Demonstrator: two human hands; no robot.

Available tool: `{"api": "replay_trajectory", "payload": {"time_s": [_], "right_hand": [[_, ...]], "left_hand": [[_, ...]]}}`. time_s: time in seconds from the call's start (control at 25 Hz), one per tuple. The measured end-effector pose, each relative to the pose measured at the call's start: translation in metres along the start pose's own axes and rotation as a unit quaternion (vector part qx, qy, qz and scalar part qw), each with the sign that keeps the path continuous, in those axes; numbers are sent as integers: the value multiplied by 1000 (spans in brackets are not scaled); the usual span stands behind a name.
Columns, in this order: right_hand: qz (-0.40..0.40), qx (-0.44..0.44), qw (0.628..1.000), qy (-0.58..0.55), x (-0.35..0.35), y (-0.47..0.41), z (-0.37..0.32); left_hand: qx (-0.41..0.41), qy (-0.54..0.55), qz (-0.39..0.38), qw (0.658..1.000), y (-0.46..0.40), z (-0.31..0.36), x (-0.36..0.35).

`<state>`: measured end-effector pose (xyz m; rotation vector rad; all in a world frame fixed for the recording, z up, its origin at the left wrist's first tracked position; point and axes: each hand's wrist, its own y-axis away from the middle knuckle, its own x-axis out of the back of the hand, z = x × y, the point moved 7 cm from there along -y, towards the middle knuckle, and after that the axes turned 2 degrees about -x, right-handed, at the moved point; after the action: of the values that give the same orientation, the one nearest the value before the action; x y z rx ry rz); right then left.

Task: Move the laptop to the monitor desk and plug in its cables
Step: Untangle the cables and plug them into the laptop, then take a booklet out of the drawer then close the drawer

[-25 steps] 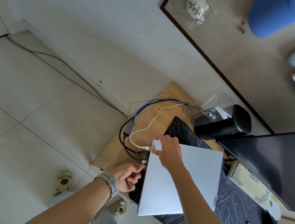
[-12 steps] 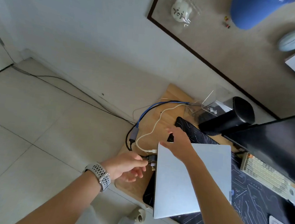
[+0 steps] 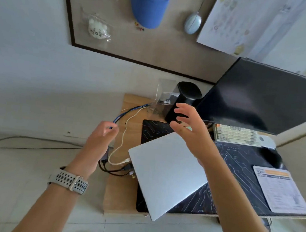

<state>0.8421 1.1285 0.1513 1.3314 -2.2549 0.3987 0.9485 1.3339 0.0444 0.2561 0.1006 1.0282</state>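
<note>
Lifting clear of the laptop (image 3: pixel 163 174), both hands now hold nothing: left hand (image 3: pixel 100 139) loosely curled, right hand (image 3: pixel 189 130) spread wide, where moments ago they worked its edge. Cables (image 3: pixel 125 166) look plugged in; laptop lies closed on the table (image 3: pixel 120 201).

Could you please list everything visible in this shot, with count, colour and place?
laptop: one, silver, lid closed, on the desk mat, one corner past the desk's front edge
cables: several, white, black and blue, at the laptop's left edge
desk mat: one, black with line pattern, on the wooden desk
monitor: one, black, screen dark, back right
keyboard: one, cream, under the monitor
speaker: one, black, beside the monitor
paper sheet: one, white, on the mat's right end
pinboard: one, beige, on the wall
cap: one, blue, on the pinboard
left hand: watch on the wrist, above the cables, holding nothing
right hand: fingers spread, above the laptop
</note>
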Motion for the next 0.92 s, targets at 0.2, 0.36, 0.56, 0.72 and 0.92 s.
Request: {"api": "replay_trajectory", "payload": {"time_s": [0.2, 0.36, 0.56, 0.72, 0.92], "right_hand": [[122, 11, 992, -40, 129, 64, 38], [195, 16, 979, -61, 237, 139, 88], [250, 12, 966, -70, 353, 236, 141], [280, 13, 956, -89, 417, 288, 170], [312, -8, 938, -147, 454, 311, 216]], "left_hand": [[-48, -6, -19, 999, 19, 33, -89], [-70, -11, -24, 997, 55, 46, -185], [-107, 8, -89, 990, 119, 71, -322], [-125, 43, -116, 984, 152, 90, -402], [-102, 51, -100, 988, 151, 75, -446]]}}
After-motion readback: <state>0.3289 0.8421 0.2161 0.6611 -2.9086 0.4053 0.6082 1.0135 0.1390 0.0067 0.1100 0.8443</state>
